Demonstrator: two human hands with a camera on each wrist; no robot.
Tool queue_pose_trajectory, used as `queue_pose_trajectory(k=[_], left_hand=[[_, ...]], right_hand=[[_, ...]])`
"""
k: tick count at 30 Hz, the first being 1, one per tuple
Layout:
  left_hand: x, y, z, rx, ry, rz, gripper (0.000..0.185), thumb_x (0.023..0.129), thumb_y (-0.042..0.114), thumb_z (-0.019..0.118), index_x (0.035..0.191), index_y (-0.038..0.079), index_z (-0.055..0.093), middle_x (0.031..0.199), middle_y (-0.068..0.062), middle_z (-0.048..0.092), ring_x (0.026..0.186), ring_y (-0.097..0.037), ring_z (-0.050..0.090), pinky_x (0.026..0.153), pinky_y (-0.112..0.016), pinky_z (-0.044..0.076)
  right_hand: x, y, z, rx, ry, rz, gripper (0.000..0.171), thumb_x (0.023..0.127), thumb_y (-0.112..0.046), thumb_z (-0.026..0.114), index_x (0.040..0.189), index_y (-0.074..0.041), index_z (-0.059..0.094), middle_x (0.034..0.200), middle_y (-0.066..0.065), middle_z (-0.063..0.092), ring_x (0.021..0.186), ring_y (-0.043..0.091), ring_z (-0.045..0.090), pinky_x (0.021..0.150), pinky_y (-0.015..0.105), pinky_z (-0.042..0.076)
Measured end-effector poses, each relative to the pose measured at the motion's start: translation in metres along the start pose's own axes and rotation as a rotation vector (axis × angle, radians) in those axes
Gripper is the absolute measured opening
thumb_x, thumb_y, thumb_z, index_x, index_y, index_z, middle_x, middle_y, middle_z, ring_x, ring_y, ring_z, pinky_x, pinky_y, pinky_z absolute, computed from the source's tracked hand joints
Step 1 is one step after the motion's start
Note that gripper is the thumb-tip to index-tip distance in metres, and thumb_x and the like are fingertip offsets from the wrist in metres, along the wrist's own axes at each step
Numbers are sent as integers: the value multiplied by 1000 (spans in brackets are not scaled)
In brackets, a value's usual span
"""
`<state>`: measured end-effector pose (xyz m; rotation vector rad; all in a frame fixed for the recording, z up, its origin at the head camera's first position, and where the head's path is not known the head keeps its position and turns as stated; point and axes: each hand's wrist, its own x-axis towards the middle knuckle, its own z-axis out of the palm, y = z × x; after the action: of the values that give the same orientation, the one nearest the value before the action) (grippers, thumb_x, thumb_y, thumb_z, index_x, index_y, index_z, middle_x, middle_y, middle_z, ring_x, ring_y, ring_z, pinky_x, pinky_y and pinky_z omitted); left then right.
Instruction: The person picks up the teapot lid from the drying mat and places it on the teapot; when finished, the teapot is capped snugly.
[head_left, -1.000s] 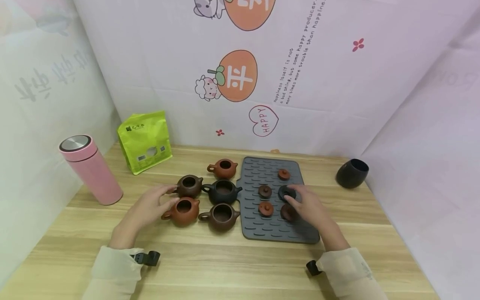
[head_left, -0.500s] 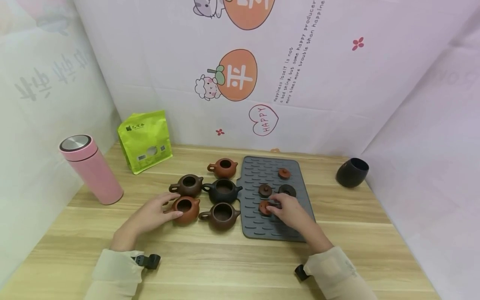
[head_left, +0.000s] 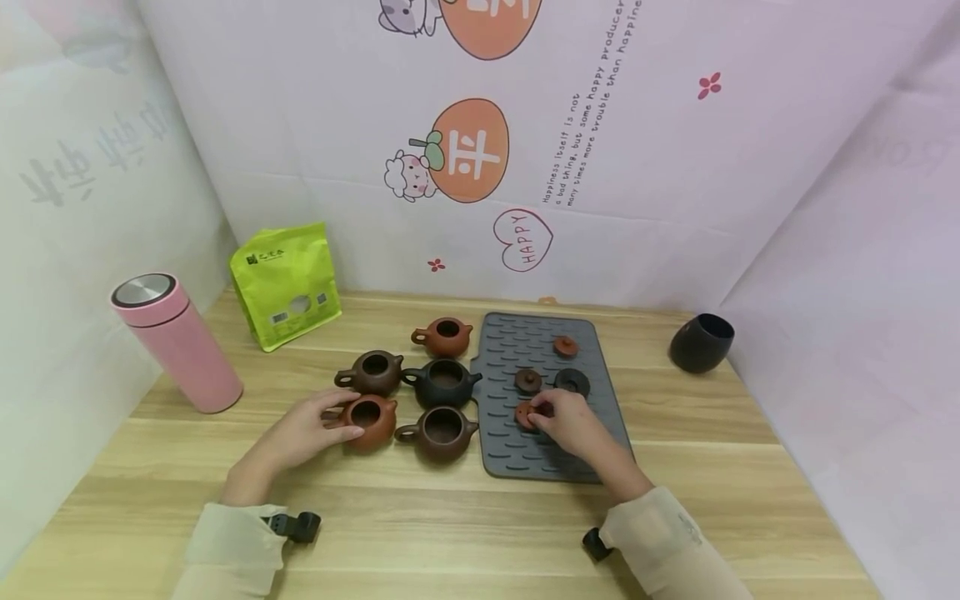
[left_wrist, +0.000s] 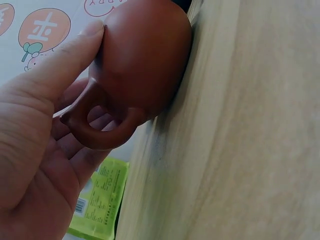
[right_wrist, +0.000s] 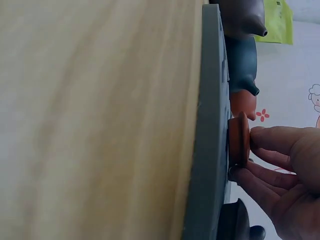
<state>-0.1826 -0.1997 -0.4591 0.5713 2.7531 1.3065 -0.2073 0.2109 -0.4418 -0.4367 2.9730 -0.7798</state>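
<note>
My left hand holds a reddish-brown teapot around its handle side. In the left wrist view the thumb lies at the rim of this lidless teapot, with the other fingers behind the handle. Over the grey mat, my right hand pinches a reddish-brown lid. The right wrist view has that lid at the mat's surface, thumb and fingers at its knob. A brown lid and a black lid lie behind it, and a small red lid farther back.
Beside the held teapot stand a brown teapot, a black teapot, another brown teapot and a small red teapot, all lidless. A pink flask and a green bag are left, a black cup right.
My right hand has moved left and forward from the black lid to the reddish-brown lid, where its fingers close on the knob. My left hand has come down lower around the reddish-brown teapot.
</note>
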Motion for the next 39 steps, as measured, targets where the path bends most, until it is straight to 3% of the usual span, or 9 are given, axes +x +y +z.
queue_pose_trajectory(k=[10, 18, 31, 39], left_hand=[[0, -3, 0, -3, 8, 1, 59, 84, 32, 78, 129, -1, 60, 132, -21, 54, 118, -38, 54, 95, -49, 47], [5, -3, 0, -35, 8, 8, 57, 84, 31, 79, 128, 0, 60, 131, -19, 56, 115, -35, 56, 94, -46, 49], [1, -6, 2, -40, 28, 16, 56, 83, 29, 80, 127, -1, 61, 129, -20, 57, 115, -36, 56, 93, -46, 49], [0, -7, 2, -59, 26, 15, 55, 83, 29, 80, 127, 0, 62, 129, -19, 57, 115, -35, 56, 92, -44, 50]], right_hand=[[10, -33, -8, 97, 43, 1, 12, 89, -12, 73, 100, -9, 71, 94, 0, 65, 82, 14, 64, 66, 31, 54], [26, -79, -8, 150, 41, -89, 10, 91, -13, 71, 101, -9, 70, 97, 0, 64, 87, 15, 64, 70, 31, 55], [50, -134, 23, 133, -48, -180, 15, 93, -18, 69, 105, -9, 71, 96, 0, 67, 83, 11, 63, 67, 24, 52], [56, -163, 41, 164, -111, -176, 16, 94, -19, 68, 107, -10, 71, 93, -4, 66, 81, 6, 61, 66, 20, 51]])
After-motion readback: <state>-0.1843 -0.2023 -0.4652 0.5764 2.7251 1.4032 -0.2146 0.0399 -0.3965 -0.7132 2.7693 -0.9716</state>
